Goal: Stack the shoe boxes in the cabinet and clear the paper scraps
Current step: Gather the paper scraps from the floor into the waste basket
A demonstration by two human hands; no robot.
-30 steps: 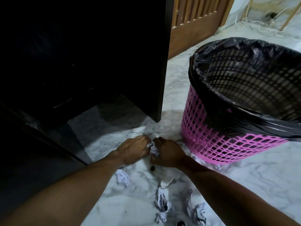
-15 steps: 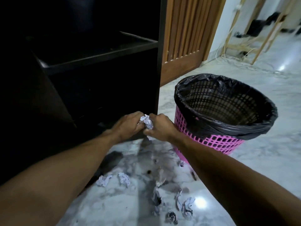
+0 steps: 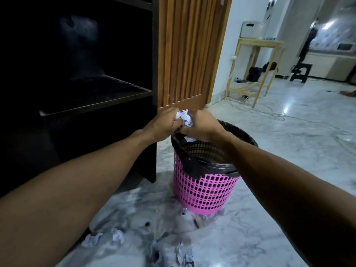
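Left grip: my left hand (image 3: 163, 123) had its fingers curled against a crumpled paper wad (image 3: 184, 117), pressing it from the left.
Right grip: my right hand (image 3: 202, 126) curled round the same wad from the right, so both grips squeezed it between them.
Wad's place: in the air, over the left part of the mouth of the pink waste basket (image 3: 204, 187), above its black liner (image 3: 240, 136).
Relation that mattered: the opening lay straight below both grips, neither hand nearer; I judged a plain release would drop the wad in.
Left to clear: paper scraps (image 3: 117, 234) lay on the marble floor (image 3: 269, 170), nearer me than the basket, beside the dark cabinet (image 3: 96, 93).
Shoe boxes: none I could make out.
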